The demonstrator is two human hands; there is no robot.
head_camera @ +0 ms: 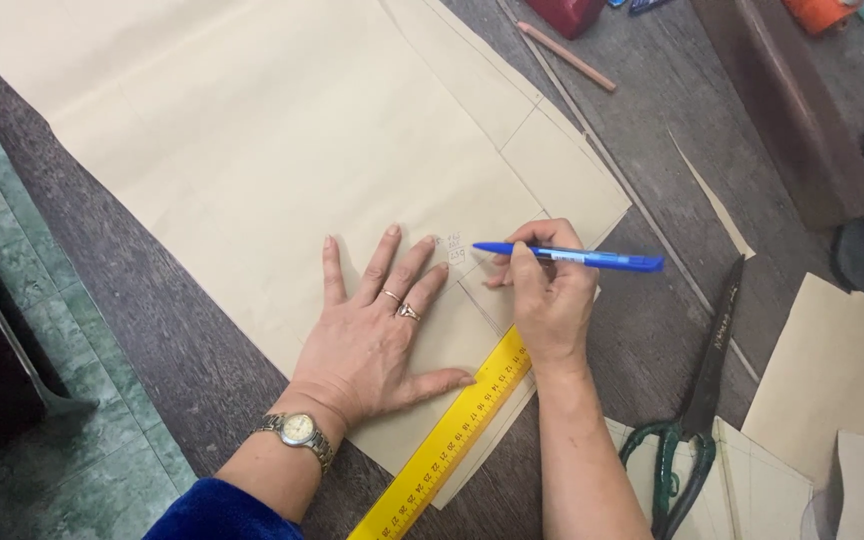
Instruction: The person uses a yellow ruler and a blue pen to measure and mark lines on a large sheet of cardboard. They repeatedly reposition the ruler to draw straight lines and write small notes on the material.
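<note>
A blue plastic ballpoint pen (572,258) is gripped by the right hand (549,300) near the edge of the large tan paper sheet (252,150), which is pressed flat by the open left hand (372,335). A yellow ruler (447,445) lies beneath; green-handled scissors (697,400) rest just right.

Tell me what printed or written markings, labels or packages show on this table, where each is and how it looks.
No packages, signs or screens show.
Yellow ruler: lies slanted under the left hand, long flat strip with black scale marks.
Pencilled note: small faint writing on the tan paper, beside the blue pen tip in the right hand.
Scissors: right of the arm, dark blades with small lettering, green handles.
</note>
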